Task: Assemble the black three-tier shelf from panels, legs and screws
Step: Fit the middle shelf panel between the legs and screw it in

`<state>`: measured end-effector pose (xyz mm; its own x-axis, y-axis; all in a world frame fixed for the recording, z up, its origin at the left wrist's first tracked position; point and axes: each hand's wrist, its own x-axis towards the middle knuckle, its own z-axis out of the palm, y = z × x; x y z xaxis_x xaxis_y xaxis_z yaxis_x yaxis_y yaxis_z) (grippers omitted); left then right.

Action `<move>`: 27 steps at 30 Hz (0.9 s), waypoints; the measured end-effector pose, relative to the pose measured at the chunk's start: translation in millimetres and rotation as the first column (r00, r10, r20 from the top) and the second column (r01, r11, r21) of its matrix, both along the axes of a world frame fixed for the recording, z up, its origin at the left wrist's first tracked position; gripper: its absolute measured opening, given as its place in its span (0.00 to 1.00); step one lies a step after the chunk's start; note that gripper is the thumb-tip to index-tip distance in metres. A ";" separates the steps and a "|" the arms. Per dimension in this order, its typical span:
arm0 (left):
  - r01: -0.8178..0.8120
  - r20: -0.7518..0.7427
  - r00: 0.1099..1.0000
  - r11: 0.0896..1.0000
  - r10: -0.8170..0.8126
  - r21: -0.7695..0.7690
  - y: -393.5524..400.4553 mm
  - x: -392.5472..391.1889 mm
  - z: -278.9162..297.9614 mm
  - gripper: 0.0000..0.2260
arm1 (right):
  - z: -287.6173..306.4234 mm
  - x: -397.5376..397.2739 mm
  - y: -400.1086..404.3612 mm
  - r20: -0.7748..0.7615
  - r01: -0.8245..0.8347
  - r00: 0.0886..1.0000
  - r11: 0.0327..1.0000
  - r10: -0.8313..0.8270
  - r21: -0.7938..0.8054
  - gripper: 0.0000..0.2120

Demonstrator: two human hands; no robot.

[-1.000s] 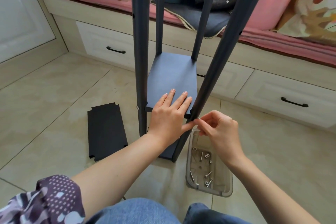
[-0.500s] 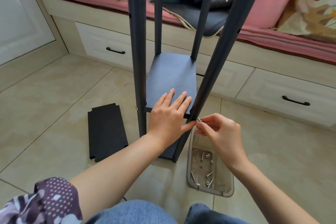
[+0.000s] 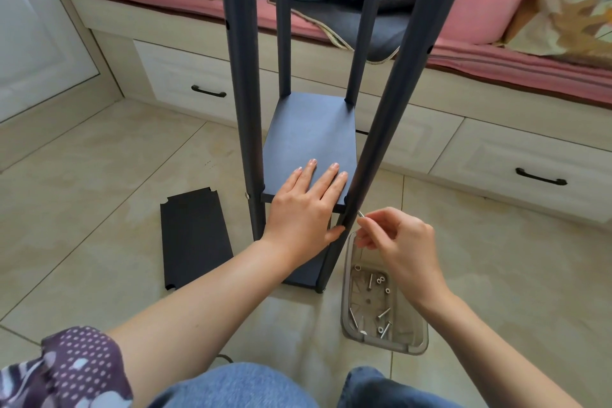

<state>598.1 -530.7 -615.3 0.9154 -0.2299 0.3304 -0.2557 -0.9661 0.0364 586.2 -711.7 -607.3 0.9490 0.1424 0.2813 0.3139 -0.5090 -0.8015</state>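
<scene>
Right hand (image 3: 402,242) pinches a small silver screw (image 3: 361,214) against the near right black tubular leg (image 3: 390,109). Left hand (image 3: 303,209) lies flat, fingers straight, on the matte black middle shelf panel (image 3: 308,139), thumb touching that leg. Four legs stand on beige floor tiles (image 3: 99,159); one loose black panel (image 3: 193,238) lies left; a clear plastic tray (image 3: 414,341) holds spare screws. White drawers (image 3: 516,159) line the wall.

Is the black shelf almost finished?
About halfway. Four legs stand with two panels fitted. The left hand presses flat on the middle panel while the right hand pinches a screw at the near right leg. One panel lies on the floor, unfitted.
</scene>
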 end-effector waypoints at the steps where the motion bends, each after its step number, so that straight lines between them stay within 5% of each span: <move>1: 0.005 -0.008 1.000 1.000 -0.005 0.010 0.7 -0.1 0.3 0.34 | 0.2 0.1 0.3 0.008 0.000 1.000 1.000 0.000 -0.010 0.03; 7: -0.004 -0.019 1.000 0.999 0.004 0.038 0.6 4.6 2.8 0.26 | 6.2 -0.1 0.5 0.186 -0.014 0.981 0.973 0.058 -0.231 0.02; 16: 0.017 -0.004 1.000 0.995 -0.016 0.100 2.8 4.8 -3.5 0.28 | 4.4 1.5 -0.8 0.177 -0.034 0.981 0.966 0.081 -0.255 0.04; 24: 0.019 0.001 1.000 0.998 -0.019 0.062 1.3 6.7 -6.0 0.29 | 15.9 17.9 -3.7 -0.054 -0.098 0.994 0.983 0.091 -0.158 0.13; 27: 0.019 0.013 1.000 0.999 -0.020 0.036 0.7 7.7 -6.0 0.29 | 16.9 18.9 -5.0 -0.107 -0.124 0.988 0.980 0.108 -0.156 0.09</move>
<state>605.7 -530.0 -621.3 0.9063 -0.2595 0.3335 -0.2748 -0.9615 -0.0012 605.2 -716.7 -590.4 0.9450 0.2895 0.1523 0.3030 -0.5992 -0.7411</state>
